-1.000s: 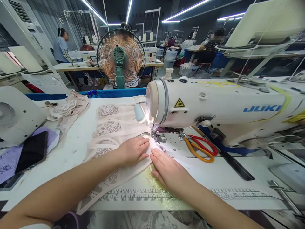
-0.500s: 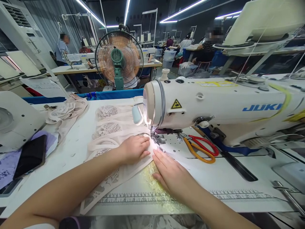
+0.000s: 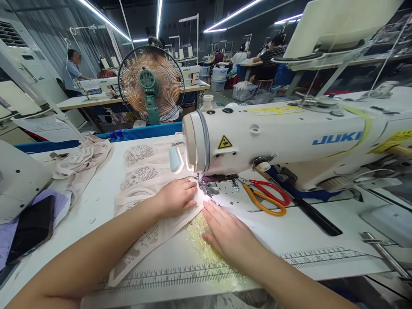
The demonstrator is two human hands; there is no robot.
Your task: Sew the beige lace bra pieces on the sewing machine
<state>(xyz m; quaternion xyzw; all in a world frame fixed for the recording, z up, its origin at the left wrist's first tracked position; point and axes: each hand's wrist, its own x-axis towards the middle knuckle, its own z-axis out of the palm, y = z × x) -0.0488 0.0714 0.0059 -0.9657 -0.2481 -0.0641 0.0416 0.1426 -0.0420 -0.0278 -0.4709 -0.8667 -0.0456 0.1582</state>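
The lace-trimmed fabric [image 3: 170, 227] lay to the left of the presser foot [image 3: 203, 187], its long near edge slanting in from the wearer's side toward that foot. The left hand [image 3: 176, 197] rested palm down on it, fingers close together and gripping nothing visible, its fingertips nearer the presser foot than the other hand's. The right hand [image 3: 230, 231] lay flat on the wearer's side of the foot, fingertips at the fabric's edge; how firmly they pressed, I couldn't tell.
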